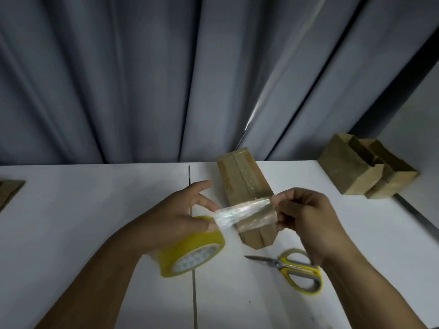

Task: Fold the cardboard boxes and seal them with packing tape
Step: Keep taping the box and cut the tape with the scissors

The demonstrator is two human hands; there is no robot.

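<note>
Currently the left hand (175, 219) grips the yellow roll (190, 255), held just above the table (95, 210). Most of its fingers curl round the roll, while the forefinger juts out straight. The right hand (306, 222) pinches the free end of the strip (244, 213) between thumb and bent fingers. The two hands are apart, so the clear strip runs taut between them; held so, it is likely to stay flat and not stick to itself. It hangs crosswise over the near end of the box (242, 176), which lies lengthwise on the table between the hands, its far end toward the curtain (142, 79). A glossy band along the box's top seam looks like tape already laid, so my guess is that this strip is meant for the near end. Whether the strip touches the cardboard yet I cannot tell. The scissors (292, 267) lie shut on the table just under the right wrist, handles toward the person, probably kept there so the strip can be cut without a reach. Well apart at the right corner stand two more boxes (351, 172) with open tops, and a flat piece of cardboard (9, 188) shows at the left edge, seemingly waiting its turn.
</note>
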